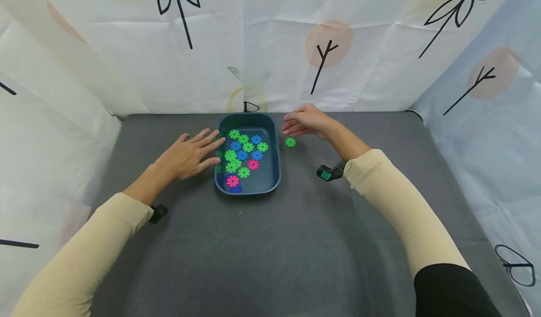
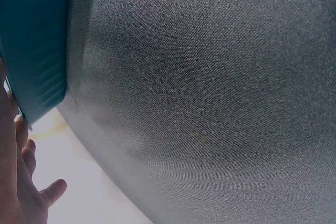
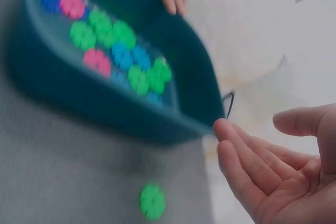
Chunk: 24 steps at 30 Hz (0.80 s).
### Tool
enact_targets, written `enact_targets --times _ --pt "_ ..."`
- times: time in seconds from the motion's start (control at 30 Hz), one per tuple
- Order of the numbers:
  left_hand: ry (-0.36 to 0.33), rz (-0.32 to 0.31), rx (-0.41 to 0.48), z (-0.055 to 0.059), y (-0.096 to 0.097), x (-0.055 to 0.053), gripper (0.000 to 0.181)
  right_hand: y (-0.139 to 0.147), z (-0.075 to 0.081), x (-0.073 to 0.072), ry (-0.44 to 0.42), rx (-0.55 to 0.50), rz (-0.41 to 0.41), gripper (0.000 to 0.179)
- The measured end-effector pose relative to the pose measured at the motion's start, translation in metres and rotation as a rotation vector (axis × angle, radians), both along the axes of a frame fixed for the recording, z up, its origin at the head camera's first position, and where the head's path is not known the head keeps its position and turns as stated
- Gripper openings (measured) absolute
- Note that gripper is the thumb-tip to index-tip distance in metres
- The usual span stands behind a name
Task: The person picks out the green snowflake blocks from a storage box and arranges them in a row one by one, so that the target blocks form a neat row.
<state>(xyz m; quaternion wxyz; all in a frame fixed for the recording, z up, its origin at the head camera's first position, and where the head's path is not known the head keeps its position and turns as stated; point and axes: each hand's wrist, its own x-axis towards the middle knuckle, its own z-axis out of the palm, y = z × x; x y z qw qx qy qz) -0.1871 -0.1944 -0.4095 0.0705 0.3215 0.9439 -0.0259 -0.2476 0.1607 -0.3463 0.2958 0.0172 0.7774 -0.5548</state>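
Note:
A dark teal tray (image 1: 262, 185) with rounded corners holds several notched plastic discs in green, blue and pink; one pink disc (image 1: 232, 181) lies near its front left corner. My left hand (image 1: 192, 155) spreads its straight fingers over the tray's left rim, gripping nothing. To the right of the tray, my right hand (image 1: 308, 121) hovers with relaxed, slightly bent fingers and nothing between them. Just below those fingers, a single green disc (image 1: 290, 142) lies on the table outside the tray. The right wrist view shows the right hand's palm and fingers (image 3: 252, 166) bare.
Grey cloth covers the table (image 1: 262, 251). Behind it and at both sides hang white printed curtains (image 1: 279, 35). A black wrist camera (image 1: 331, 171) with a green patch sits at the right cuff, and another dark wrist device (image 1: 158, 213) is at the left one.

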Motion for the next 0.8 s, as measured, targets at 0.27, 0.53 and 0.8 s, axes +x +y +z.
enact_targets --times 0.27,0.53,0.8 --pt "-0.009 -0.001 0.011 -0.002 -0.003 0.001 0.069 -0.045 0.006 0.01 -0.035 -0.06 0.084 0.038" --pt "-0.019 0.003 0.0 -0.002 -0.002 0.0 0.069 -0.08 -0.015 0.017 -0.122 0.008 0.224 0.047" --pt "-0.026 0.007 -0.005 0.0 -0.002 0.0 0.069 -0.101 -0.032 0.022 -0.202 0.029 0.261 0.05"
